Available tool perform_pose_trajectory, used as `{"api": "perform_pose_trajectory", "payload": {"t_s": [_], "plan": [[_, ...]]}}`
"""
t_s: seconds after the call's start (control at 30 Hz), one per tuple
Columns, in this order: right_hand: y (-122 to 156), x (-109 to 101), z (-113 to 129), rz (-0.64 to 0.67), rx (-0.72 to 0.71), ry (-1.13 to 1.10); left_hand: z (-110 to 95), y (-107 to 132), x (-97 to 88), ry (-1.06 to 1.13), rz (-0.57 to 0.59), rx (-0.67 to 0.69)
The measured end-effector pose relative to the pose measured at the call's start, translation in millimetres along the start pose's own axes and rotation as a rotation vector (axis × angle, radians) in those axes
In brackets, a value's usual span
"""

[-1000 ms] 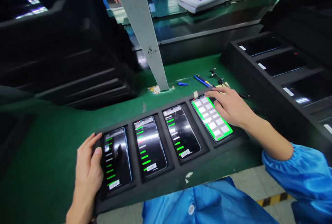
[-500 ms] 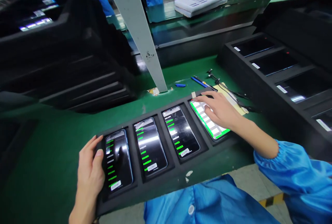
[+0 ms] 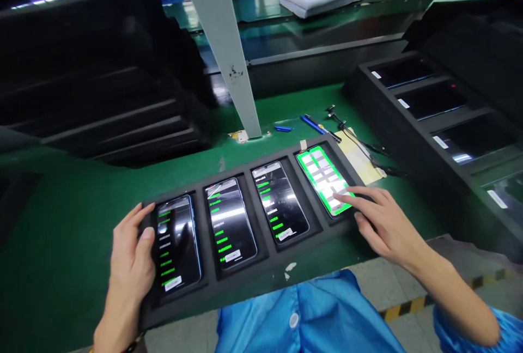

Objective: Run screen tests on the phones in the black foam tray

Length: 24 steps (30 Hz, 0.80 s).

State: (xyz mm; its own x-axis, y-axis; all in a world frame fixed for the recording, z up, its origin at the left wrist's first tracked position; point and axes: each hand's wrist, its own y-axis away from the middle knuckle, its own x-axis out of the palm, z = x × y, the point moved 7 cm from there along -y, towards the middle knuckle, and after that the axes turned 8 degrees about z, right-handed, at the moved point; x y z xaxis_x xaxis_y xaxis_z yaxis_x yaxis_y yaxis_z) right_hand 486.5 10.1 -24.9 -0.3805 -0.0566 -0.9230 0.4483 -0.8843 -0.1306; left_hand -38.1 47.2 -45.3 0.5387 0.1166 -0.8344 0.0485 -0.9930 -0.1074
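Note:
A black tray (image 3: 209, 257) lies before me, slightly tilted in view, with several smartphones in its slots. My left hand (image 3: 133, 257) grips the tray's left end, thumb on the upper side beside the leftmost phone (image 3: 182, 244). That phone, the second phone (image 3: 231, 233) and the third phone (image 3: 281, 206) show dark screens with green and white text lines and a small pale label near the bottom. On the rightmost phone (image 3: 321, 173), the screen is white and grey blocks inside a green border. My right hand (image 3: 388, 225) has its index finger extended onto the lower part of that screen, fingers apart.
Stacked black trays (image 3: 122, 86) rise at the left, and a grey post (image 3: 231, 64) stands behind my tray. Blue pens (image 3: 312, 124), black cables (image 3: 359, 143) and yellow paper (image 3: 357, 159) lie beyond it. Another black tray (image 3: 425, 127) with phones is at right.
My right hand has moved down and right, from the upper part of the rightmost phone to its lower part. More of the green border and blocks shows now. My left hand stays on the tray.

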Motion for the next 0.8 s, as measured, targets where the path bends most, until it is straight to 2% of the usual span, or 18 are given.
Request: {"api": "perform_pose_trajectory", "payload": {"t_s": [0.13, 0.4, 0.67, 0.8], "plan": [[25, 1, 8, -0.012, 0.032, 0.019, 0, -2, -0.3, -0.004, -0.005, -0.011], [16, 12, 28, 0.026, -0.068, -0.071, 2, -1, -0.1, 0.004, -0.011, -0.003], [18, 8, 30, 0.029, -0.121, -0.024, 3, 1, 1.4, -0.002, -0.029, -0.019], [25, 4, 18, 0.012, -0.098, -0.008, 2, 2, -0.2, -0.001, -0.028, -0.009]]}}
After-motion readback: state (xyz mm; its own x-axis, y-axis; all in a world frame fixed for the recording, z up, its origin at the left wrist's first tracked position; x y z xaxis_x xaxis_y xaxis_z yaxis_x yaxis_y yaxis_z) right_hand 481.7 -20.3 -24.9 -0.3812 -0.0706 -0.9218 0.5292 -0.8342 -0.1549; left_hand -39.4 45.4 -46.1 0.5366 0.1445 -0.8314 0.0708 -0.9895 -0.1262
